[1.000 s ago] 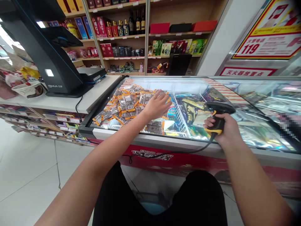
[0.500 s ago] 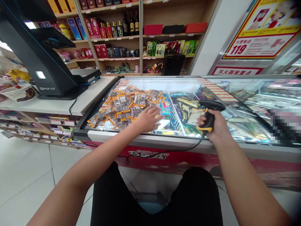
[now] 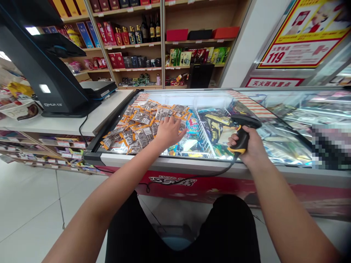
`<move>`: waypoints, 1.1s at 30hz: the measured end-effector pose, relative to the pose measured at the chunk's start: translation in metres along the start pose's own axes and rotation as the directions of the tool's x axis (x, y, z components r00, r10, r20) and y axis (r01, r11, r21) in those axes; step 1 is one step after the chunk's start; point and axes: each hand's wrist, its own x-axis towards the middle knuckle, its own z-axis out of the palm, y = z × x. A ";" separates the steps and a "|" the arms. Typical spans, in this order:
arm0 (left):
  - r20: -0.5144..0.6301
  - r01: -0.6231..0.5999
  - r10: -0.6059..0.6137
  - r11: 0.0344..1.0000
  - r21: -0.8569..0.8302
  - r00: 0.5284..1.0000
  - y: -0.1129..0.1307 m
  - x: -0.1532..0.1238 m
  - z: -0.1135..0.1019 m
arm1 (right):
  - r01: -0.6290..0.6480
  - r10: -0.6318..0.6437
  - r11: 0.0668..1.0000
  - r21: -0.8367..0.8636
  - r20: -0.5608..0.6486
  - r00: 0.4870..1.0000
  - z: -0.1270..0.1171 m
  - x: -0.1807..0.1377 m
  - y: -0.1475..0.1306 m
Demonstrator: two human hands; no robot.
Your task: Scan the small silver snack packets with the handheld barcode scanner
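Your left hand [image 3: 168, 133] is lying open, palm down, over the right side of the heap of packets [image 3: 139, 122], its fingers spreading loosely and not visibly clasping one; whether the fingertips are pressing on anything, I cannot tell. Your right hand [image 3: 253, 148] is gripping the scanner [image 3: 242, 137] by its handle, well apart from the heap. The packets are lying in overlapping layers on the glass [image 3: 175, 95] at the left end of the freezer [image 3: 233, 187], a few of them sitting just beside the front rim [image 3: 189, 163].

That rim is looking like the weakest spot: your left forearm [image 3: 120, 182] is crossing it close to those packets, so a low, hasty pull could be sweeping some onto the floor [image 3: 27, 204]. The glass is probably offering little grip, so one nudge could be setting neighbours sliding too. Because the packets are overlapping, two could be coming up together, or a buried one could be going unnoticed. Bright frozen packs [image 3: 215, 129] are showing through the glass, so a careless aim could be catching the wrong code. The cord [image 3: 219, 172] is sagging across the freezer's front above your knees [image 3: 233, 215]; a sharp reach could be snagging it.
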 end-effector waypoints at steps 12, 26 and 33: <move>0.020 0.122 -0.121 0.992 -0.045 0.992 0.021 0.029 0.008 | 0.008 -0.009 1.000 -0.019 -0.025 1.000 0.004 -0.005 0.000; -0.214 0.507 -0.510 0.859 -0.072 0.833 -0.010 -0.113 -0.031 | 0.041 -0.041 0.999 -0.018 0.012 0.999 -0.001 -0.001 0.003; -0.108 0.596 -0.617 0.784 -0.175 0.780 -0.052 -0.137 -0.008 | 0.045 -0.046 0.998 -0.033 -0.008 0.999 0.001 -0.004 0.004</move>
